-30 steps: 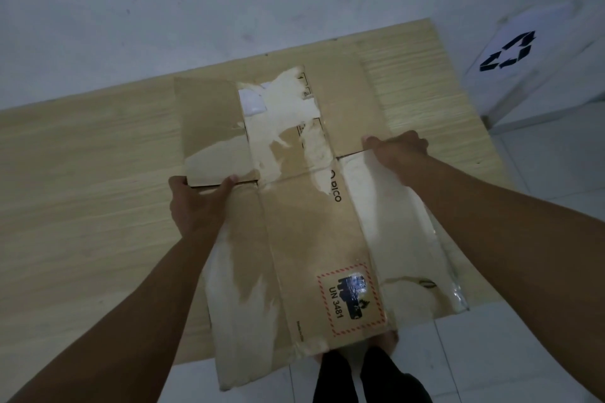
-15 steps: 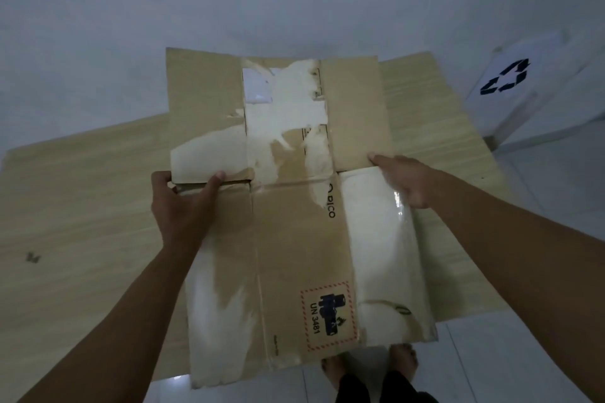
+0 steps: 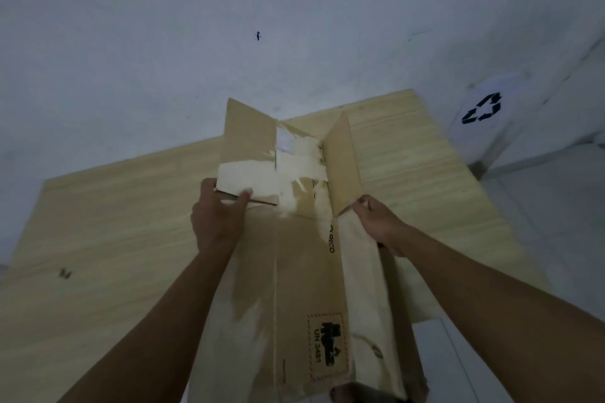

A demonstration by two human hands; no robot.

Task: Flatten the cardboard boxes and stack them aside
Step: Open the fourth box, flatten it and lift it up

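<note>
A brown cardboard box (image 3: 304,275) with torn pale patches and a red-bordered UN 3481 label (image 3: 327,345) is held up above the wooden table (image 3: 108,239). It has a boxy shape, with its right side panel turned down and the far flaps standing up. My left hand (image 3: 217,217) grips the left edge where a flap meets the panel, thumb on top. My right hand (image 3: 379,222) holds the right edge at the base of the upright right flap (image 3: 343,163).
A white bin with a black recycling symbol (image 3: 483,109) stands at the right beyond the table. A white wall is behind. Tiled floor and my feet show below the box's near end.
The flat box has been lifted off the table and its sides pushed inward, so it has gone from flat to partly opened. Both hands kept their grips and came closer together.
</note>
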